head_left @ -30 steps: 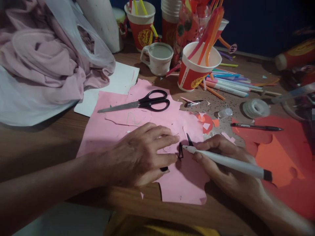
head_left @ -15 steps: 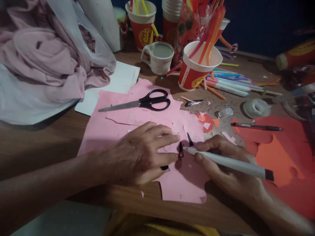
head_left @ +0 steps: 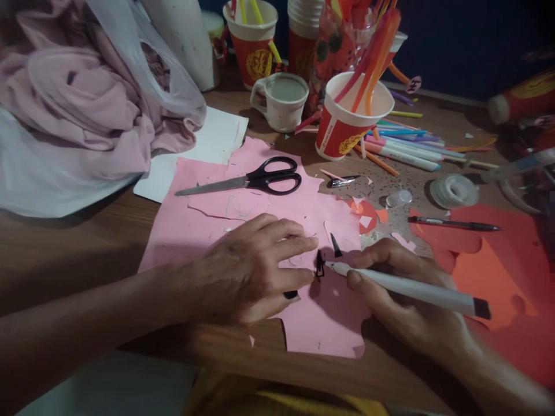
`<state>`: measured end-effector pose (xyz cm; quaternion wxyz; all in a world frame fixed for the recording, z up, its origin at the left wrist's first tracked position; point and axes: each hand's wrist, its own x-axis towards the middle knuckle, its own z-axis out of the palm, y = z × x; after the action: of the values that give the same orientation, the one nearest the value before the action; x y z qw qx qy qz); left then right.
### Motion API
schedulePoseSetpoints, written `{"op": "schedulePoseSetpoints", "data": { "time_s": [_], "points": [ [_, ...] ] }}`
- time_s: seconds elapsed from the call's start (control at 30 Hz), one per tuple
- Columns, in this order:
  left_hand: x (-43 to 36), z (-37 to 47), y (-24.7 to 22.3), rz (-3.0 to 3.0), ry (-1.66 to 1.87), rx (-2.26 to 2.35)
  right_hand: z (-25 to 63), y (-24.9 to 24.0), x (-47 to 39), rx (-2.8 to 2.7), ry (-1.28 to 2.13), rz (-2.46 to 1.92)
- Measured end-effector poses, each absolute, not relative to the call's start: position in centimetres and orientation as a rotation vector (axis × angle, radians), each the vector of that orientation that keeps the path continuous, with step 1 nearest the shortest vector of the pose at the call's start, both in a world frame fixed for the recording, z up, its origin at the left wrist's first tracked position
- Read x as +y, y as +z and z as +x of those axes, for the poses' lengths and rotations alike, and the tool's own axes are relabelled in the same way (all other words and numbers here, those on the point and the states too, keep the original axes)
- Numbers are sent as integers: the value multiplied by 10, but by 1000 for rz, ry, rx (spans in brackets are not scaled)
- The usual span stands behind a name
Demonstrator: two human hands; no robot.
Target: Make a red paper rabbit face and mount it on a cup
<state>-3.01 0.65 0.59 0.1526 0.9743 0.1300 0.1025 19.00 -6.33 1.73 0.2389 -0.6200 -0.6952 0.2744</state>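
A white marker [head_left: 416, 290] with a dark end lies in my right hand [head_left: 403, 289], pinched between thumb and fingers. Its tip points left, just beside a narrow black drawn shape [head_left: 319, 264] on the pink paper [head_left: 321, 326]. Palm down, my left hand [head_left: 264, 268] rests on this paper with its fingers apart, the fingertips close to the black drawing. A small black pointed piece [head_left: 336, 245] shows just above the marker tip. Black-handled scissors [head_left: 251, 179] lie on the pink paper beyond my left hand.
Behind stand a white mug [head_left: 285, 101] and a red-and-white paper cup [head_left: 350, 124] holding pipe cleaners. Several markers [head_left: 407, 149] lie right of it. A tape roll [head_left: 454, 190], a black pen [head_left: 455, 223] and red paper [head_left: 529, 242] are at right. Pink cloth [head_left: 87, 110] fills the left.
The marker tip has drawn back slightly to the right from the black drawing, together with my right hand. My left hand stays on the paper.
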Motion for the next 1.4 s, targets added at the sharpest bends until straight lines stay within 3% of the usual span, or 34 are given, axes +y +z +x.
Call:
{"op": "schedulePoseSetpoints", "data": {
  "time_s": [1.4],
  "points": [
    [6, -30, 6, 2798, 298, 371, 187, 19, -65, -1907, 848, -1624]
  ]
}}
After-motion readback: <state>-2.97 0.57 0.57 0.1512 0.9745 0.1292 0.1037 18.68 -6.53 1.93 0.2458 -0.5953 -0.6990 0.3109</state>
